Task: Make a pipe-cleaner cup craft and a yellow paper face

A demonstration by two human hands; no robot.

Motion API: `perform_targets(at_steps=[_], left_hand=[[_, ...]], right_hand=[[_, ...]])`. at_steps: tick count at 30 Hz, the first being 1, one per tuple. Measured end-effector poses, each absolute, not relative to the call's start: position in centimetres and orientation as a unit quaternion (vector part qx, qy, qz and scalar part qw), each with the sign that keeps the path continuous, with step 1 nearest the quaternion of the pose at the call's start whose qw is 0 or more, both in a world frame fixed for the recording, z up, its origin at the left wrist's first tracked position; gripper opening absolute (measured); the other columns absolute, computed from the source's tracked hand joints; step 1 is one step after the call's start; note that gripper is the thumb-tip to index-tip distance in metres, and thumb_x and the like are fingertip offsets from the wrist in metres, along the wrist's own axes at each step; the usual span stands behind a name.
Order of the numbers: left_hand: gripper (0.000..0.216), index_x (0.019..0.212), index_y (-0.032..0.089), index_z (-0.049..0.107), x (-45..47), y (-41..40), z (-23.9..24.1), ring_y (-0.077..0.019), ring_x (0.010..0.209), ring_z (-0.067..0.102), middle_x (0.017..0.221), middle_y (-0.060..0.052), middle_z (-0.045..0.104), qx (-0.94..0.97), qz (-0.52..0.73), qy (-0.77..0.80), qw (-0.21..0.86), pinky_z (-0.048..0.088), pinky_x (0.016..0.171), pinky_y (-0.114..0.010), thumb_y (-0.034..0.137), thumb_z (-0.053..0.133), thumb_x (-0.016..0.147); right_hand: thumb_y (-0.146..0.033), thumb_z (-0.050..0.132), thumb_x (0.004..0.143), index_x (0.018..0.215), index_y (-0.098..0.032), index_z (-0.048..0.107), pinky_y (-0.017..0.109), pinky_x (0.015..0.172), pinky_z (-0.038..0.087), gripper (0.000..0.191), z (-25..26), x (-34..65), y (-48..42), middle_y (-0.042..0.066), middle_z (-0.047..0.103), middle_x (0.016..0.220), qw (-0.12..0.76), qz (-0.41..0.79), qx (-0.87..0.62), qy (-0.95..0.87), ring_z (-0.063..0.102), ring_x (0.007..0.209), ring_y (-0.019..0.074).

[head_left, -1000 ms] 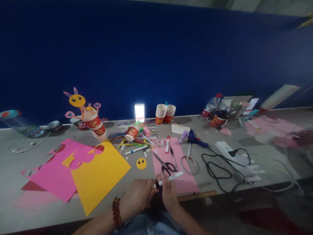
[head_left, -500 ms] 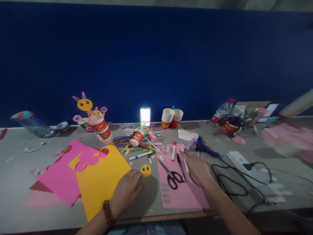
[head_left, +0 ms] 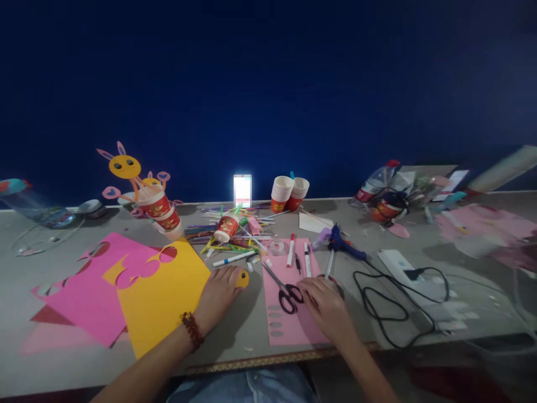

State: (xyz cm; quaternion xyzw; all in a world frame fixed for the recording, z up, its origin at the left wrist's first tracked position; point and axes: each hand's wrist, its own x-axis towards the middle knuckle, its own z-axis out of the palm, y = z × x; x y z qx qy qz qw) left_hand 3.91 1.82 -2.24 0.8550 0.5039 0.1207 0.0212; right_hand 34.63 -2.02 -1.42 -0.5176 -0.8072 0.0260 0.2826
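Note:
My left hand [head_left: 221, 288] lies on the grey table with its fingers stretched out over the left side of a round yellow paper face [head_left: 242, 279]. One of the face's eyes shows beside the fingertips. On a pink sheet [head_left: 289, 333], my right hand [head_left: 325, 305] has its fingers bent and drawn together at the lower part of a slim black pen [head_left: 298, 263]; what is between them is hidden. Black-handled scissors [head_left: 287, 299] lie open just left of these fingers. A white marker [head_left: 307, 260] and a red-capped marker [head_left: 290, 251] lie above them.
Yellow [head_left: 163, 305] and magenta paper [head_left: 90, 291] with cut-outs lie left. Behind are a tipped paper cup [head_left: 227, 226] among sticks, stacked cups [head_left: 281, 193] and a rabbit figure [head_left: 125, 166]. A blue glue gun [head_left: 346, 246], its cord and a power strip [head_left: 400, 268] are right.
My left fingers have moved onto the yellow face, covering part of it. My right hand has drawn back toward me, and its fingers have bent in beside the scissors. The view has shifted slightly.

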Motion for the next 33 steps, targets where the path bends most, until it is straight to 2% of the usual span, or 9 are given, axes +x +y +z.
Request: perform_targets(at_steps=[7,11,14,17,20,24,28,33], left_hand=[[0.036,0.131,0.015,0.053,2.9,2.3,-2.6,-0.0295,0.117,0.059,0.125,-0.012,0.066,0.833,0.131,0.537,-0.014,0.047,0.099,-0.048,0.017,0.057,0.095],[0.035,0.13,0.017,0.054,3.6,1.5,-2.4,-0.0273,0.121,0.058,0.13,-0.011,0.064,0.857,0.148,0.494,0.008,0.047,0.102,-0.046,0.017,0.054,0.096],[0.041,0.136,0.019,0.051,4.8,0.9,-2.1,-0.0246,0.13,0.053,0.139,-0.009,0.06,0.896,0.136,0.42,0.043,0.04,0.111,-0.044,0.015,0.054,0.095],[0.047,0.144,0.019,0.044,6.4,1.4,-1.7,-0.0239,0.136,0.048,0.148,-0.009,0.053,0.924,0.11,0.361,0.056,0.034,0.116,-0.044,0.022,0.053,0.097],[0.041,0.141,0.02,0.047,8.4,3.2,-1.2,-0.0246,0.14,0.043,0.15,-0.009,0.05,0.949,0.09,0.299,0.035,0.03,0.118,-0.044,0.029,0.05,0.101],[0.035,0.127,0.019,0.056,10.8,5.6,-0.9,-0.0278,0.139,0.043,0.145,-0.011,0.053,0.964,0.095,0.247,-0.008,0.029,0.117,-0.048,0.034,0.061,0.096],[0.015,0.108,0.02,0.062,12.2,7.0,-1.5,-0.0244,0.131,0.051,0.132,-0.008,0.062,0.971,0.111,0.211,-0.024,0.032,0.114,-0.045,0.029,0.06,0.097],[0.015,0.112,0.018,0.06,12.6,8.1,-2.4,-0.023,0.119,0.058,0.122,-0.008,0.066,0.965,0.115,0.234,-0.024,0.039,0.107,-0.042,0.023,0.057,0.099]], right_hand=[[-0.019,0.048,0.098,0.113,-0.021,0.069,0.043,0.091,0.054,0.025,-2.1,32.7,-3.5,0.01,0.071,0.11,0.308,0.045,-0.508,-0.803,0.065,0.104,0.025],[-0.019,0.053,0.095,0.12,-0.021,0.067,0.047,0.097,0.052,0.029,-1.8,31.3,-3.6,0.011,0.068,0.12,0.274,0.06,-0.516,-0.809,0.061,0.111,0.0267],[-0.022,0.061,0.091,0.124,-0.021,0.066,0.051,0.102,0.049,0.034,-1.9,30.6,-3.9,0.012,0.064,0.131,0.234,0.075,-0.506,-0.827,0.057,0.12,0.0297],[-0.029,0.066,0.09,0.13,-0.022,0.064,0.055,0.107,0.044,0.041,-2.5,30.6,-4.8,0.013,0.06,0.139,0.194,0.089,-0.492,-0.844,0.052,0.129,0.0324],[-0.037,0.069,0.088,0.132,-0.021,0.063,0.055,0.108,0.043,0.048,-3.0,31.0,-6.0,0.015,0.057,0.143,0.164,0.105,-0.485,-0.853,0.048,0.134,0.0346],[-0.045,0.074,0.082,0.137,-0.024,0.061,0.051,0.111,0.041,0.06,-2.3,31.7,-7.3,0.013,0.053,0.148,0.123,0.156,-0.491,-0.848,0.047,0.136,0.0347],[-0.04,0.077,0.078,0.137,-0.021,0.061,0.05,0.113,0.04,0.063,-1.2,32.2,-7.4,0.015,0.052,0.15,0.072,0.207,-0.512,-0.831,0.047,0.136,0.0345],[-0.031,0.076,0.079,0.132,-0.018,0.064,0.05,0.114,0.039,0.056,-1.1,32.3,-7.3,0.015,0.053,0.148,0.066,0.213,-0.51,-0.831,0.046,0.137,0.033]])
